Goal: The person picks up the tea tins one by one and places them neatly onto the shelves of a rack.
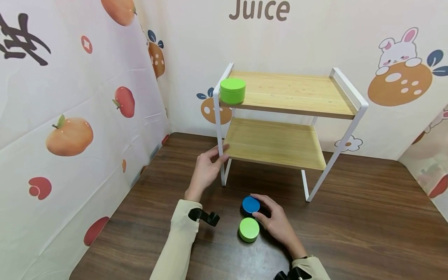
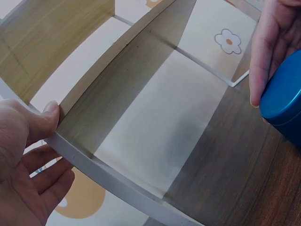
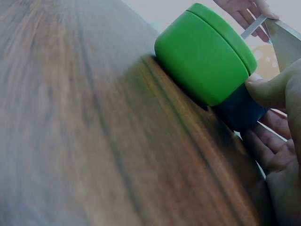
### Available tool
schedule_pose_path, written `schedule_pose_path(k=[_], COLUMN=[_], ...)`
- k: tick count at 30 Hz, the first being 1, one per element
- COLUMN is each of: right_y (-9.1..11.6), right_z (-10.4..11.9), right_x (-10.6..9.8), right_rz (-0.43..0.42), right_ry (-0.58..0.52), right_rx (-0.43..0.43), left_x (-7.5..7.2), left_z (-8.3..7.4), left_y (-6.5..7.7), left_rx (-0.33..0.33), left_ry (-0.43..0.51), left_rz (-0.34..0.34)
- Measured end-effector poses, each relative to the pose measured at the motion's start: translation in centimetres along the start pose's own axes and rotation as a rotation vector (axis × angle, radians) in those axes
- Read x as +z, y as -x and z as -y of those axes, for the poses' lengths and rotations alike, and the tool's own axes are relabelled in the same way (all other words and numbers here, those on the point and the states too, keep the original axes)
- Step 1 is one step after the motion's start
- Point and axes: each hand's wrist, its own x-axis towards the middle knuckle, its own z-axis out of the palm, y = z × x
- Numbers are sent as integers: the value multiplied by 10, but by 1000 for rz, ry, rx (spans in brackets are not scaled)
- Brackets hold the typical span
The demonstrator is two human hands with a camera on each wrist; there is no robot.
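Note:
A two-tier shelf (image 1: 276, 142) with pale wooden boards and a white frame stands on the table. My left hand (image 1: 206, 169) holds its left front leg at the lower board; in the left wrist view the thumb lies on one side and the fingers behind. Thumb and fingers of my right hand (image 1: 276, 223) pinch a round blue tin (image 1: 251, 204) on the table before the shelf. Just nearer to me, a green tin (image 1: 249, 230) sits close to it, partly covering the blue one in the right wrist view. Another green tin (image 1: 232, 91) stands on the top board's left front corner.
Dark wooden table (image 1: 367, 217) surrounds the shelf, its right front leg (image 1: 330, 167) slanting down to the right of my right hand. Printed cloth walls (image 1: 308, 42) rise behind and at both sides. Black wrist straps (image 1: 204, 216) sit on the sleeves.

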Motion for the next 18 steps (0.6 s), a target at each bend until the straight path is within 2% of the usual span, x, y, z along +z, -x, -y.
schedule_pose_path(k=[18], right_y=[-1], right_z=[2], right_x=[0], right_rz=[0], right_ry=[-67], right_rx=[90], left_x=[0], left_z=[-1], left_y=[1], left_rx=[26], left_ry=[2], left_rz=[-4])
